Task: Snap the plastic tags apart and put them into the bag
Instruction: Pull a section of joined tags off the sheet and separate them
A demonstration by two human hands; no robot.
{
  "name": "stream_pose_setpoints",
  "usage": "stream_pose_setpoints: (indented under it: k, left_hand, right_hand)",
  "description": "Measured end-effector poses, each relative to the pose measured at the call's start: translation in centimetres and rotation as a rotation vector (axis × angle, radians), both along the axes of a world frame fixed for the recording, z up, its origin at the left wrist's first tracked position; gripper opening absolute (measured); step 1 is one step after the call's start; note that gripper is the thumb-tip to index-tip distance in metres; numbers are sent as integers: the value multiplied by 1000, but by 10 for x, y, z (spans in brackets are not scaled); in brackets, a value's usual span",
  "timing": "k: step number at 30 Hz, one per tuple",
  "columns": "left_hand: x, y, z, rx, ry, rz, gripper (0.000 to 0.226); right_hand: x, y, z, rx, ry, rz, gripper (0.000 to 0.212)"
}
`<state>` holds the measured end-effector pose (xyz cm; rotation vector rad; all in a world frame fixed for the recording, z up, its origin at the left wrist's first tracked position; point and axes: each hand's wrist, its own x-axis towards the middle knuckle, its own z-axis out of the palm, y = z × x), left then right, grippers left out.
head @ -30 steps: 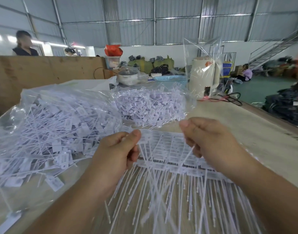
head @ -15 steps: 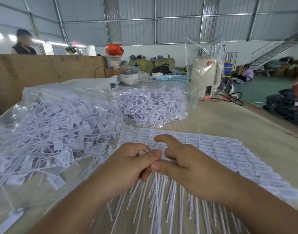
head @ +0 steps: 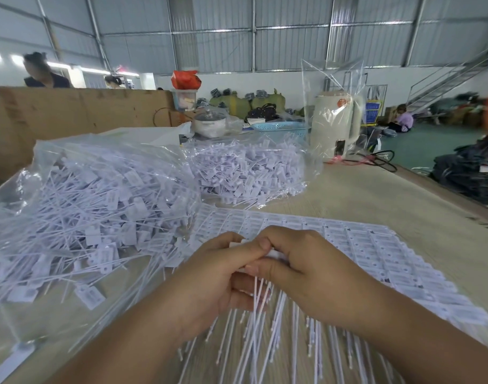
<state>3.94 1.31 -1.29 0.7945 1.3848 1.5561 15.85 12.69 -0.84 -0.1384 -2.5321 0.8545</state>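
Near the front edge of the surface [head: 375,195], in the one head view you have, your left hand [head: 209,275] and right hand [head: 314,273] meet thumb to thumb, both curled and pinching the white heads of a few plastic tags [head: 273,254] at the left end of the joined sheet of tags [head: 381,256]. Their thin tails hang out below your fingers toward you. The sheet itself lies flat on the surface, running from your hands toward the right edge, row after row not yet separated

To the left, touching the sheet's left end, sits the big clear bag [head: 93,206], already heaped with loose tags, so a good share of the work looks done. A second clear bag of tags [head: 245,173] lies behind it, toward the far side of the surface; whether it is finished or sealed you cannot tell from here

Judging by what lies in front of you, you are mid-snap on one small group, which then has to go left into the bag. The whole remaining sheet is left to break up, so plenty is outstanding
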Motion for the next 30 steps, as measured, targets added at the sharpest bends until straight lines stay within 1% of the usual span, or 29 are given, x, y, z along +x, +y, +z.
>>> stream_pose_setpoints:
  k: [3, 4, 6, 7, 11, 13, 15, 17, 18, 21, 24, 26, 28, 30]
  left_hand:
    - [3, -1, 3, -9, -31, -158, 15]
    - [2, -2, 2, -15, -38, -187, 11]
    - [-1, -2, 1, -23, -54, -238, 13]
    - [-3, -2, 0, -23, -53, -252, 15]
    - [-5, -2, 3, 4, -34, -244, 17]
    - [-4, -1, 4, 27, -25, -202, 18]
    - [-4, -2, 5, 36, -15, -144, 16]
    - [-5, -2, 6, 38, 17, -89, 13]
    - [-6, -3, 7, 37, 38, -65, 13]
    - [-8, -4, 11, 67, 85, -23, 16]
    - [-8, -3, 13, 115, 70, 14, 21]
    - [-7, -3, 12, 125, 76, 13, 19]
    - [-5, -2, 11, 117, 87, 2, 8]
    - [-5, -3, 10, 109, 107, 0, 15]
  right_hand:
    - [0, -1, 2, 77, -11, 17, 18]
    - [0, -2, 2, 100, -23, 9, 26]
    - [0, -4, 2, 135, -45, -20, 48]
    - [1, -5, 2, 154, -52, -31, 54]
    - [2, -9, 4, 203, -66, -75, 67]
    - [2, -8, 5, 194, -62, -78, 61]
    - [3, -6, 7, 197, -75, -82, 46]
    - [5, -2, 10, 187, -129, -121, 44]
    - [7, 0, 12, 154, -164, -142, 44]
    - [10, 9, 18, 21, -246, -163, 33]
    - [13, 15, 23, -27, -345, -136, 49]
    - [14, 16, 24, -97, -329, -106, 50]
    - [13, 16, 25, -60, -292, -100, 49]
    - [11, 15, 24, -22, -257, -100, 48]
